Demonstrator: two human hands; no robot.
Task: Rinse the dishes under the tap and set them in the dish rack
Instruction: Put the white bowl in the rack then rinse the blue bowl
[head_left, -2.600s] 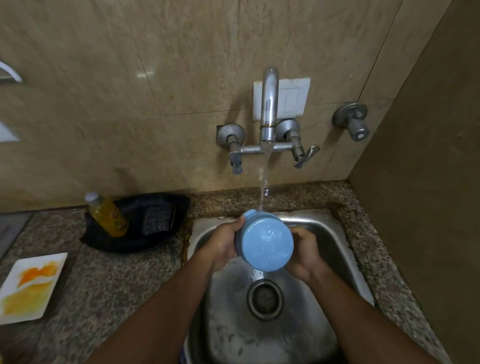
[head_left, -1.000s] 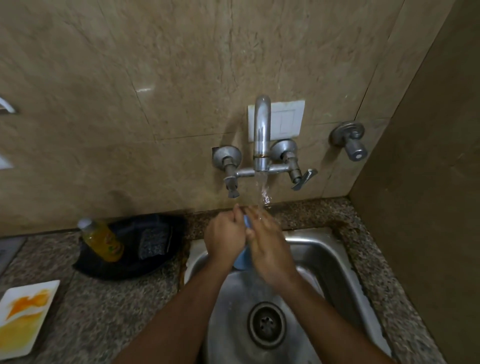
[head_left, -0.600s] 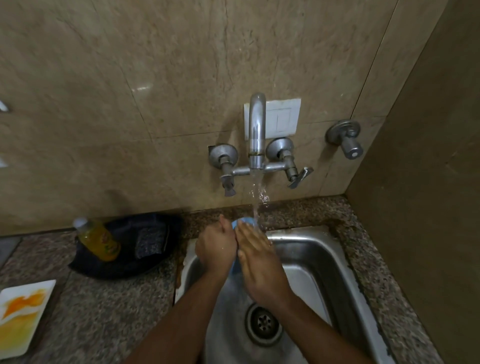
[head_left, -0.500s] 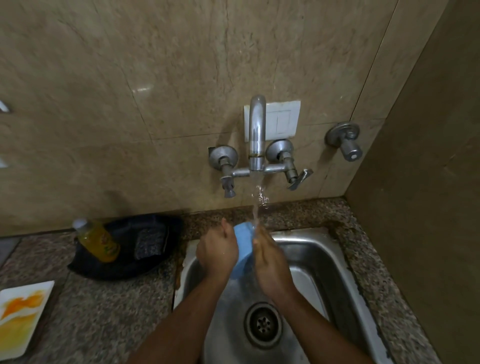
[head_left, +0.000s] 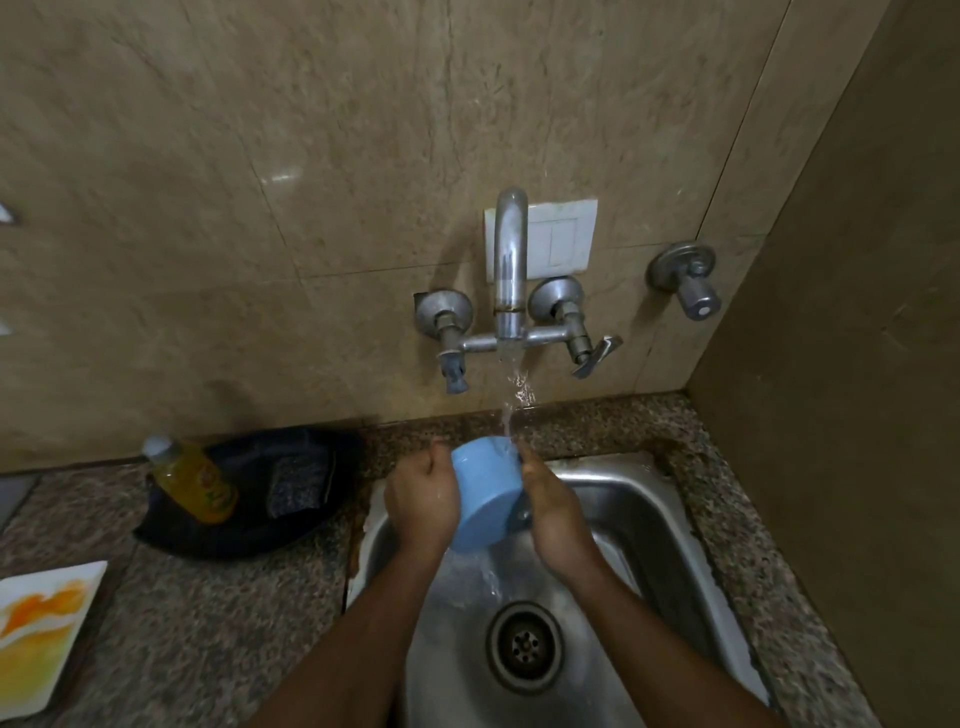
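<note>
A light blue cup is held tilted over the steel sink, its base towards me. My left hand grips its left side with curled fingers. My right hand holds the right side, where the handle seems to be. Water runs from the wall tap onto the cup's far edge and pours off its lower rim into the basin. No dish rack is in view.
A black tray on the granite counter holds a yellow soap bottle and a scrub pad. A white plate with orange stains lies at the left edge. A brown side wall stands on the right. The drain is below.
The cup has turned between my hands, from nearly hidden behind my right hand to tilted with its side and base showing. My right hand has slid to its right side.
</note>
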